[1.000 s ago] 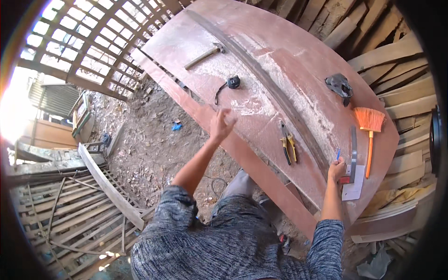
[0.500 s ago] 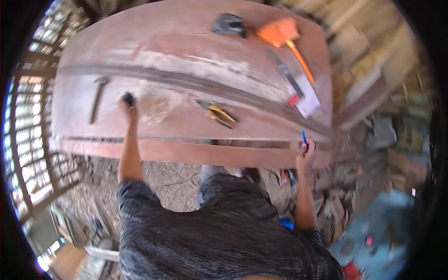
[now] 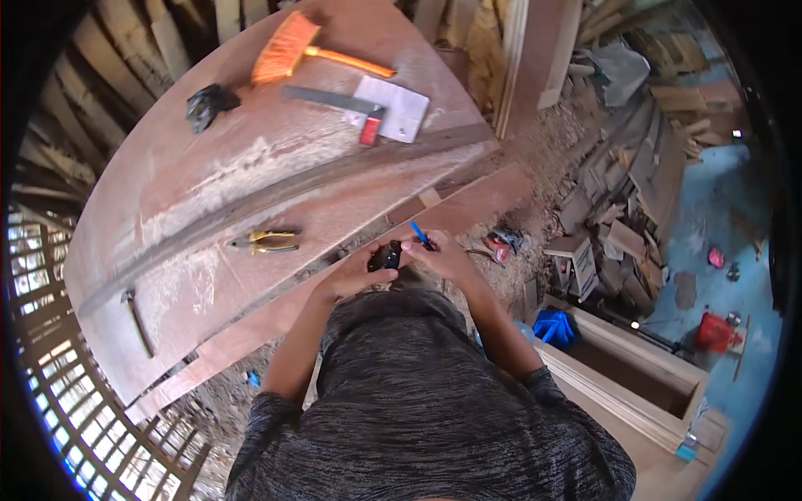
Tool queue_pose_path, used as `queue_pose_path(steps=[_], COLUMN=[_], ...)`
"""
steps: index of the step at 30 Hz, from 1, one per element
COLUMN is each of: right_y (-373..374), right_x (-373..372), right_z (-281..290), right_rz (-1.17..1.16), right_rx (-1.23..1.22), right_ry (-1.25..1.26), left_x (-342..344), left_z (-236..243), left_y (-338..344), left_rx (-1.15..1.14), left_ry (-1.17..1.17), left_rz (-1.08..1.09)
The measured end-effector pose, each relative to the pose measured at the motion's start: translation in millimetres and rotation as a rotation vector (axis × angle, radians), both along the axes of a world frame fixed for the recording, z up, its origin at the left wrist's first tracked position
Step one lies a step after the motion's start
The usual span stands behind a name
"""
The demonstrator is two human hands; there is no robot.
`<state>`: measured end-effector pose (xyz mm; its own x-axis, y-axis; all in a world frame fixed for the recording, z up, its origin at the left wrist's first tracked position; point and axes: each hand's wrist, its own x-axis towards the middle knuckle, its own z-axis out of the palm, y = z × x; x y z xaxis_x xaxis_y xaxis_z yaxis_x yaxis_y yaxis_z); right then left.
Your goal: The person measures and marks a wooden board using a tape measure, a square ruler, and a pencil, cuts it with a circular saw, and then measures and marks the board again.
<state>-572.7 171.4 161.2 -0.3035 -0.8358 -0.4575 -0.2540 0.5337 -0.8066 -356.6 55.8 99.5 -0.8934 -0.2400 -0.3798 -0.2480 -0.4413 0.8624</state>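
Close to my waist, my left hand (image 3: 368, 279) is closed around a compact black object (image 3: 387, 257), possibly a tape measure; its details are too small to tell. My right hand (image 3: 445, 257) meets it from the other side, fingertips at the black object's edge. A blue pen (image 3: 419, 233) sticks up from between the right fingers. Both hands are over the near edge of a large reddish-brown wooden table (image 3: 180, 171). Yellow-handled pliers (image 3: 267, 241) lie on the table just beyond them, and a hammer (image 3: 138, 324) rests at its left end.
On the table's far part are an orange brush (image 3: 288, 50), a crumpled black bag (image 3: 210, 107), a try square (image 3: 334, 100) with a red stock, and a white paper sheet (image 3: 405, 108). Scrap wood (image 3: 622, 184) heaps up to the right. A wooden frame box (image 3: 622, 363) stands at my right.
My left hand has brought the black object off the tabletop to my waist. My right hand, still with the pen, has come in to join it. The view has turned right.
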Motion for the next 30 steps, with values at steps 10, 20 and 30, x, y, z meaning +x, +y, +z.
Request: queue_pose_path(steps=[10, 20, 30], right_y=[81.1, 136.6, 105.7], right_x=[-122.4, -357.1, -400.9], right_z=[-39.3, -117.6, -158.6], right_rz=[-0.191, -0.676, -0.399], right_rx=[-0.018, -0.128, 0.057], right_ry=[-0.319, 0.021, 0.62], left_x=[-173.0, -97.8, -87.5], left_z=[33.4, -65.9, -84.3], left_y=[35.6, 14.8, 60.0], left_rx=[-0.345, -0.587, -0.539], left_ry=[-0.343, -0.651, -0.857], left_rz=[-0.361, -0.112, 0.104])
